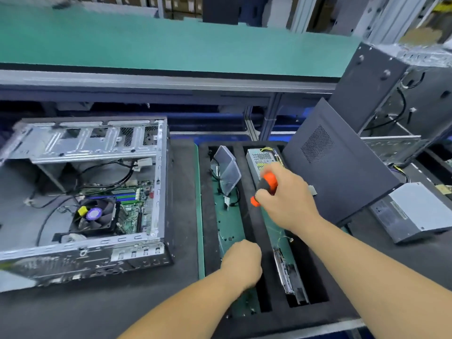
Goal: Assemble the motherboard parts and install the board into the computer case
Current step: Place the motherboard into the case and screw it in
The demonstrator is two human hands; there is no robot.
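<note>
Open computer case lying on its side at the left edge of the dark bench mat, motherboard already seated inside near the case's right wall, black cooler fan on top, loose cables draped over it. Right of the case, a black foam tray with long slots holding green boards, a clear plastic box and a small silver power unit toward the tray's far edge. Right hand over the far half of the tray, fingers wrapped tight around an orange-and-black screwdriver. Left hand down at the tray's near slot, fingers curled under (whether anything small is pinched inside cannot be told). Dark side panel leaning at the tray's right edge; a grey power supply beyond it near the bench's right edge.

Board likely stiff but thin and fragile: best handled by bare edges, never by the fan, slots or solder side. Probably light, though the cooler adds weight on one end. Screws tiny and slippery, easy to drop among the cables. Case itself heavy sheet steel with sharp folded edges; safest steadied by its outer frame rim.
</note>
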